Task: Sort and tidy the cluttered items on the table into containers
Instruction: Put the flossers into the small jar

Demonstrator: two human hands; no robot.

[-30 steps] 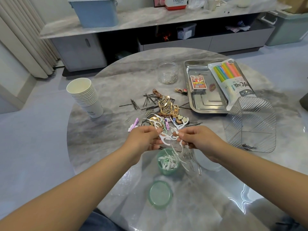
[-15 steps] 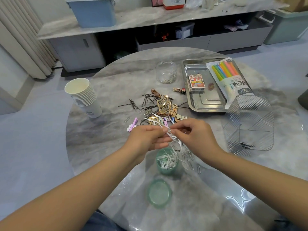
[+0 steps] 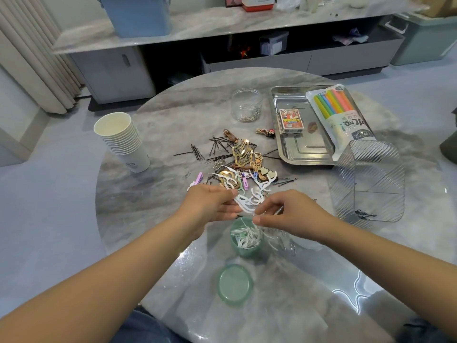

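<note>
I hold a tangle of white floss picks (image 3: 247, 199) between my two hands, right above the open green jar (image 3: 244, 240), which sits on the table (image 3: 153, 194) just below and between my wrists. My left hand (image 3: 210, 206) pinches the bunch from its left side, thumb over fingers; my right hand (image 3: 291, 214) has its fingertips curled onto the lower right end of the same bunch. The picks run roughly from upper left to lower right, their handles fanning away from me. The jar mouth lies straight down from the grip, slightly nearer my right hand, so I judge the drop is short and near vertical.

The jar already holds a heap of picks; its green lid (image 3: 235, 284) lies flat nearer to me, apart from it. Beyond my hands the pile of hairpins and clips (image 3: 237, 157) waits unsorted.

I cannot count the picks I hold, for they overlap. My right hand hides part of the paper clips (image 3: 284, 241) beside the jar, and whether any pick is caught on them I cannot tell.
</note>
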